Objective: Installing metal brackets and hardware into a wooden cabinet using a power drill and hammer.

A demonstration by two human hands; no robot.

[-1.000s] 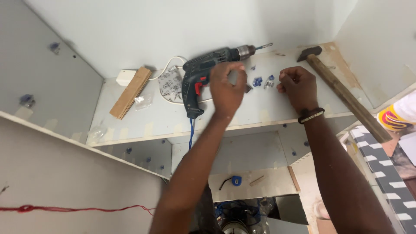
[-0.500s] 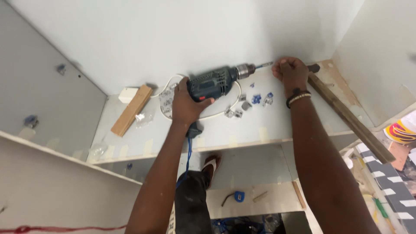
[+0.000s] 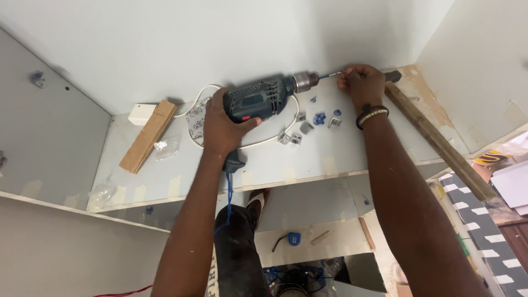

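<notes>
Left hand [image 3: 220, 127] is wrapped tight around the grip of the drill [image 3: 263, 100], a dark blue-green plastic body with a shiny metal chuck, held level just above the white shelf [image 3: 330, 159]. Right hand [image 3: 360, 83] is pinched shut at the tip of the thin drill bit [image 3: 331, 75], right against the smooth white back wall [image 3: 220, 38]; what the fingertips hold there is hidden. A blue cord [image 3: 228, 192] drops from the handle past the shelf's raw front edge. Little metal brackets [image 3: 291, 137] and blue plastic pieces [image 3: 320, 117] lie scattered under the drill, a looping white cable [image 3: 264, 144] beside them. Flat pale wood block [image 3: 148, 135] well off to the left, with open shelf between. A long rough wooden handle [image 3: 440, 143] slants along the right side panel, crowding that corner.
</notes>
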